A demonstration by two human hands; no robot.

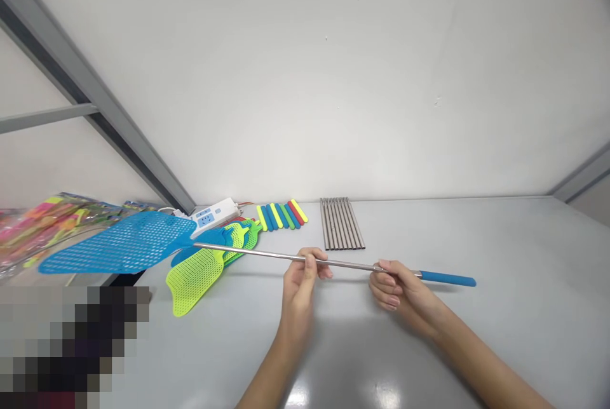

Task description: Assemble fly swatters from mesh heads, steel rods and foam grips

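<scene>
With my left hand (300,282) I pinch the slim silver metal rod (267,254) near its middle, thumb on top and fingers beneath; my right hand (395,285) is curled around it further along, toward the smooth blue handle sleeve (448,279) at the right end. At the left end sits a broad, perforated blue plastic paddle (126,245), and the whole length is raised over the pale grey worktop (524,250). My right fingers cover a stretch of rod, so I can't be sure whether a joint lies beneath them.

If one does, a hard pull or twist could slip the sections or nip my skin. The paddle juts well beyond my left hand, so a loose pinch could let that end dip or swing. Swung low, it could snag the pile of perforated yellow, green and blue plastic paddles (196,281) or knock the white power strip (223,211). A careless sweep forward could scatter the row of slim yellow, blue, green and red sleeves (281,216) or set the row of silver metal tubes (342,225) rolling.
</scene>
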